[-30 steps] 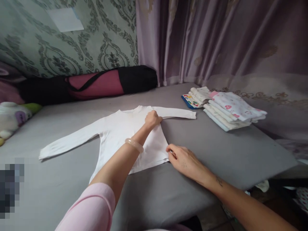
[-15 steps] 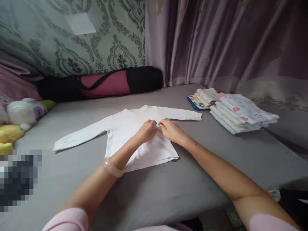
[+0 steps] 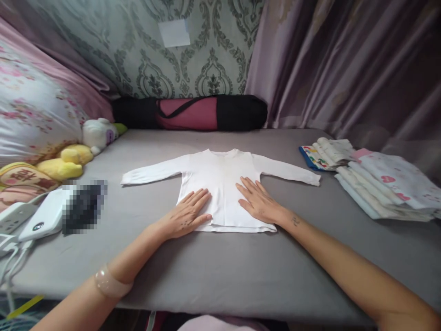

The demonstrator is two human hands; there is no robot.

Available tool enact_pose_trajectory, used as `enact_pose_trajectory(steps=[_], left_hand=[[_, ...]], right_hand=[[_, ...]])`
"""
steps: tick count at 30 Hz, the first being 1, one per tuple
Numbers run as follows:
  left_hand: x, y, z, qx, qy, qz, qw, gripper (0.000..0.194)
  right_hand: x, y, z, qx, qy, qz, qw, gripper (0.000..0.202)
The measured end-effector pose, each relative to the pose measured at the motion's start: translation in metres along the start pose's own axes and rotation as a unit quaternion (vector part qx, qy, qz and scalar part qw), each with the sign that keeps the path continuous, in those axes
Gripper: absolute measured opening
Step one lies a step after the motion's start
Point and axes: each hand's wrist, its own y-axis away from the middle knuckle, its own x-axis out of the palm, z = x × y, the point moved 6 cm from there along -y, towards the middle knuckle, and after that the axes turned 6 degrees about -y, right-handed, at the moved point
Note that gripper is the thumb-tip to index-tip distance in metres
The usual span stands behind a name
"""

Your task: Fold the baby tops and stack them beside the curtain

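A small white long-sleeved shirt [image 3: 220,177] lies flat on the grey bed surface [image 3: 241,271], both sleeves spread out to the sides. My left hand [image 3: 188,214] rests palm down on the shirt's lower left part, fingers spread. My right hand [image 3: 258,202] lies flat on the lower right part, fingers apart. Neither hand grips the cloth. A pale bangle [image 3: 110,284] is on my left wrist.
A stack of folded patterned clothes [image 3: 379,181] sits at the right. A rolled pink and black mat bag [image 3: 193,112] lies along the back wall. Plush toys [image 3: 74,158], a floral pillow [image 3: 31,115] and a white device with cables [image 3: 41,216] are at the left.
Both hands slid from the shirt's chest down to its lower part and flattened out. The view swung left, so the shirt now lies square in front of me.
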Motion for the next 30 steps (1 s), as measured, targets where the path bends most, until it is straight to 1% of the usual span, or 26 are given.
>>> enact_pose_trajectory(steps=[3,8,13,16,18,19,21,23,24,26,28,30], left_hand=[[-0.003,0.013,0.010,0.006,0.004,0.023,1.000,0.067],[-0.004,0.031,0.028,0.036,0.027,0.028,0.999,0.058],[-0.010,0.056,0.051,0.004,0.061,0.033,0.998,0.052],[-0.019,0.064,0.057,-0.004,0.085,0.034,0.996,0.046],[-0.027,0.060,0.052,0.001,0.083,0.023,0.996,0.040],[-0.032,0.055,0.046,0.009,0.079,0.014,0.997,0.038],[-0.039,0.041,0.026,0.035,0.076,-0.008,0.996,0.033],[-0.040,0.026,0.002,0.067,0.092,-0.014,0.993,0.036],[-0.039,0.020,-0.010,0.084,0.100,-0.009,0.991,0.038],[-0.034,0.013,-0.026,0.103,0.108,0.003,0.989,0.036],[-0.032,0.013,-0.032,0.105,0.111,0.003,0.988,0.031],[-0.033,0.018,-0.031,0.097,0.111,0.002,0.989,0.027]], right_hand=[[-0.001,0.015,0.006,-0.025,-0.007,0.029,0.999,0.060],[-0.003,0.040,0.007,-0.049,-0.030,0.053,0.997,0.057],[-0.007,0.070,0.012,-0.068,-0.051,0.063,0.994,0.049],[-0.016,0.087,0.018,-0.071,-0.064,0.071,0.993,0.045],[-0.025,0.093,0.024,-0.069,-0.070,0.061,0.993,0.042],[-0.030,0.093,0.028,-0.070,-0.072,0.048,0.994,0.039],[-0.039,0.088,0.037,-0.079,-0.078,0.021,0.994,0.031],[-0.041,0.081,0.047,-0.096,-0.087,0.012,0.991,0.025],[-0.040,0.078,0.051,-0.106,-0.091,0.014,0.990,0.025],[-0.035,0.074,0.057,-0.121,-0.086,0.021,0.989,0.023],[-0.031,0.074,0.057,-0.127,-0.070,0.016,0.989,0.021],[-0.030,0.077,0.056,-0.124,-0.057,0.013,0.991,0.022]])
